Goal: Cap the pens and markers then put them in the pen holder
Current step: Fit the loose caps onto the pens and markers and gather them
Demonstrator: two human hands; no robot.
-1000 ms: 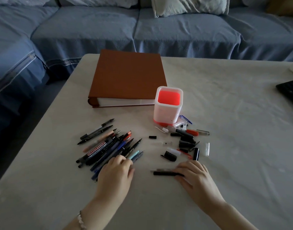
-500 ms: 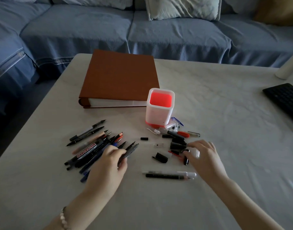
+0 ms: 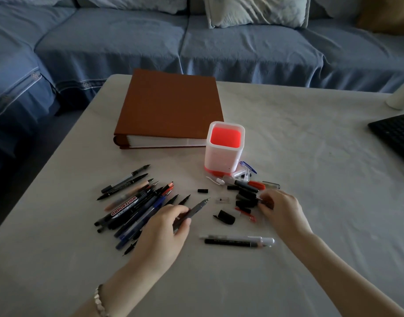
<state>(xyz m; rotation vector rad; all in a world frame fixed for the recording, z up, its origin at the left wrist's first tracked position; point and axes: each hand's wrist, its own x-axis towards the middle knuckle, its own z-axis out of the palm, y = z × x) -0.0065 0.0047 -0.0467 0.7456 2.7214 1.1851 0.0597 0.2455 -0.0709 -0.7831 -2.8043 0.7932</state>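
Observation:
Several uncapped pens and markers (image 3: 137, 204) lie in a fan on the table's left. My left hand (image 3: 164, 229) grips a grey pen (image 3: 194, 210), its tip pointing up and right. A heap of loose caps (image 3: 244, 195) lies in front of the white pen holder (image 3: 225, 148) with its red inside. My right hand (image 3: 281, 211) reaches into the right side of that heap and pinches a small dark cap (image 3: 264, 201). Two pens, one black and one white (image 3: 237, 241), lie side by side near the front, between my hands.
A thick brown album (image 3: 171, 106) lies behind the holder. A black keyboard (image 3: 395, 133) sits at the right edge, with a white cylinder (image 3: 401, 97) behind it. A blue sofa (image 3: 196, 42) runs along the far side of the table.
My left hand picked a grey pen out of the pile and lifted its tip. My right hand left the two pens near the front and moved up into the cap heap.

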